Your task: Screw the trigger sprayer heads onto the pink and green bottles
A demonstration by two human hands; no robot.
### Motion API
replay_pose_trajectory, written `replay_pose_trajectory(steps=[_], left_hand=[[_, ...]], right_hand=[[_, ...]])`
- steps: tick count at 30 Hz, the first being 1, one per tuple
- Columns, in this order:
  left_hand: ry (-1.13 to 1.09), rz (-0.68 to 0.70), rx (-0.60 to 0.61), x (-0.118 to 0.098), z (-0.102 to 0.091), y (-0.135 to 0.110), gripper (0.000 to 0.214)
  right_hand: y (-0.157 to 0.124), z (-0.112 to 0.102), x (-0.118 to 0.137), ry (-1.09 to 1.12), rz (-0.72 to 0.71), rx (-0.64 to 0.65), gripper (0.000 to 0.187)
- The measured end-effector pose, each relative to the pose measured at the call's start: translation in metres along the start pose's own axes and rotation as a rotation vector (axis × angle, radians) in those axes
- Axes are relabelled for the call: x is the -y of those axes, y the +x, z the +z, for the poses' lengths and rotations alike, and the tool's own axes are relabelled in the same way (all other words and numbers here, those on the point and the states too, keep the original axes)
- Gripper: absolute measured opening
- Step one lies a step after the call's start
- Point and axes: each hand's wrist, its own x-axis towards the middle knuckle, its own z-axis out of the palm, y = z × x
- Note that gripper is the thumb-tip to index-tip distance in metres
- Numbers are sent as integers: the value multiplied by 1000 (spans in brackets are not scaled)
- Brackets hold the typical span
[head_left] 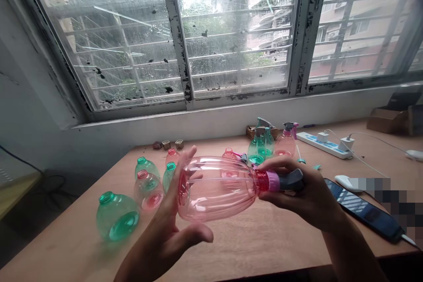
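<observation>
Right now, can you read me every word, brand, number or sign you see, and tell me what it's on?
None can be read.
Clear pink plastic spray bottle: no writing that I can see.
Long white-and-blue power strip: any marks are too small to read.
Flat black phone: I see reflections on its screen, but no readable words.

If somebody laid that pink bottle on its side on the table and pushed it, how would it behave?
The pink bottle would probably feel light for its size, since its see-through walls look thin. Its shiny sides might be slippery. The rounded body could well roll, though the grey spray head at its neck might catch.
</observation>
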Motion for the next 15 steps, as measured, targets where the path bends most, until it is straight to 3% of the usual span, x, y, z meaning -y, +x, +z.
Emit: replay_pose_trajectory(steps=[7,12,15], left_hand=[[43,71,-69,11,-7,-3,106],[34,158,-90,8,-6,-4,100],[30,158,-77,5,-5,-3,110]], right_hand=[[2,1,-2,98,42,65,33],[3,1,-1,124,45,85,29],[3,1,-1,116,34,87,31]])
